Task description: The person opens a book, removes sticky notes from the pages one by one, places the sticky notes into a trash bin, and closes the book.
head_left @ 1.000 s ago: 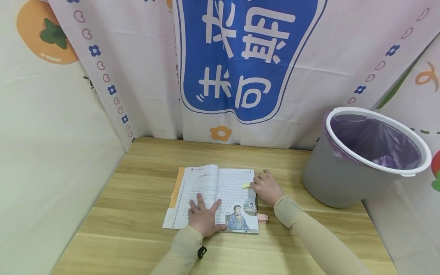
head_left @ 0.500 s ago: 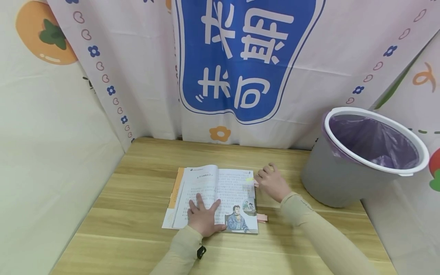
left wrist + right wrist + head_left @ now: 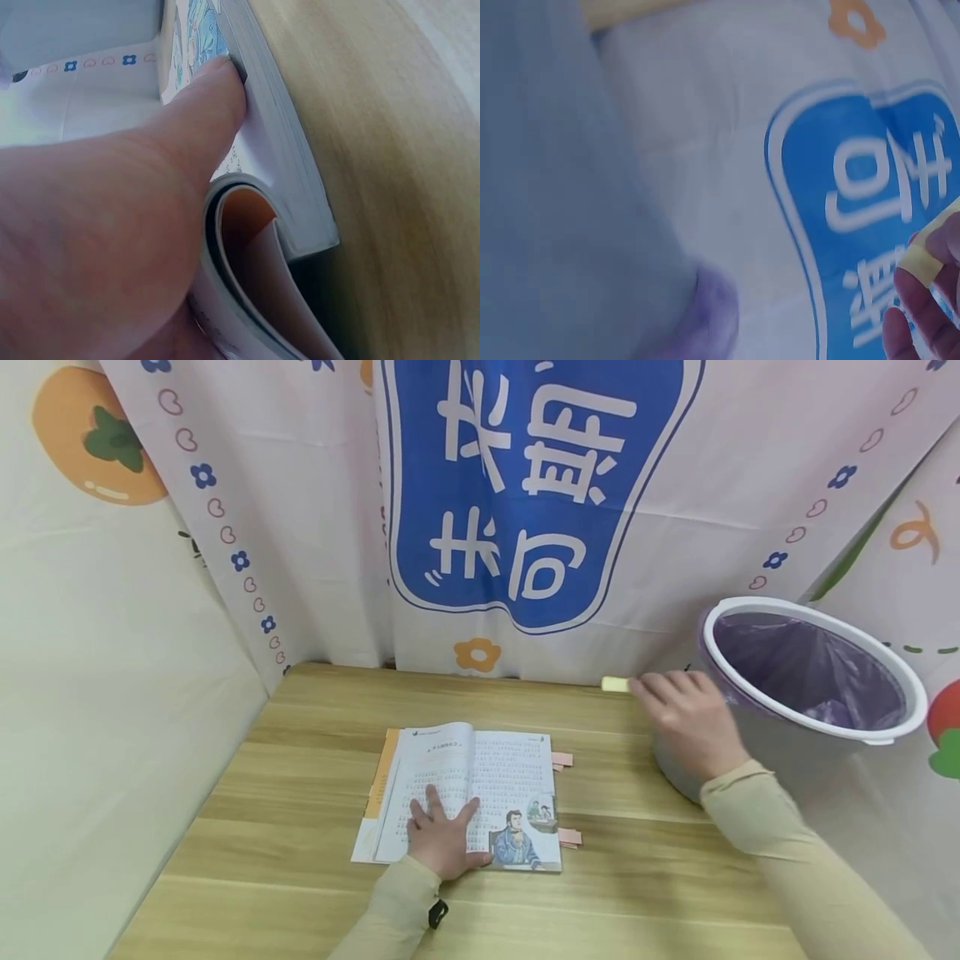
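An open book [image 3: 510, 777] lies on the wooden table, printed text on both pages and a drawing of a person in blue at the lower right. My left hand [image 3: 441, 842] rests spread over its middle, the thumb along the bottom edge; the left wrist view shows the thumb on the page and the curled left-hand pages [image 3: 255, 247]. In the air left of the bin, my right hand [image 3: 693, 718] pinches a yellow sticky note [image 3: 616, 684] between thumb and fingers. Two pink sticky tabs [image 3: 570, 837] stick out from the book's right edge.
A grey bin [image 3: 795, 777] with a white rim and purple liner stands at the right, partly behind my right hand. Printed curtains [image 3: 322, 527] hang behind and beside the table [image 3: 300, 760].
My right hand has left the book's right page with the yellow sticky note, lifting up and right toward the bin. The upper pink tab now shows uncovered. My left hand stays put.
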Action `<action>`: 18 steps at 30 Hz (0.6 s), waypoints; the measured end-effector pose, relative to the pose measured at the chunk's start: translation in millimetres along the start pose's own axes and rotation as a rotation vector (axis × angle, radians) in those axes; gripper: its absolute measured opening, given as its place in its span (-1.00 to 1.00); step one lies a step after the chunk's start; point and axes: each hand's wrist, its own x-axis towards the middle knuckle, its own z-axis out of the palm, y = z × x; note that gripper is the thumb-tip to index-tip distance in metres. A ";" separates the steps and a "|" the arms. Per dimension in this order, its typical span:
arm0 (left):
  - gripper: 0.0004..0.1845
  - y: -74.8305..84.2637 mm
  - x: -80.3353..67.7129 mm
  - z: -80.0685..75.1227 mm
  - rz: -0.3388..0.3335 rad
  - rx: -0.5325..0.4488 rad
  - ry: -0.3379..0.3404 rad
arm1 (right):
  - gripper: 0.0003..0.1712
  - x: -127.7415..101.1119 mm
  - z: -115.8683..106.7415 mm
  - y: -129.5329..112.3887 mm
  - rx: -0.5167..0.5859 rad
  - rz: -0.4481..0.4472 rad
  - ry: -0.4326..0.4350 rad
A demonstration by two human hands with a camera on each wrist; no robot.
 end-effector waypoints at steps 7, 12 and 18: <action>0.00 -0.4 0.0 1.2 0.010 0.009 -0.001 | -0.62 -7.1 -60.2 51.0 -0.060 0.100 0.067; 0.00 -1.3 0.2 1.6 0.006 -0.004 -0.003 | -0.65 -24.9 -87.5 90.4 -0.086 0.188 0.013; 0.00 -1.7 0.5 1.8 0.007 0.004 -0.008 | -0.70 -52.2 -103.5 127.2 -0.090 0.338 -0.162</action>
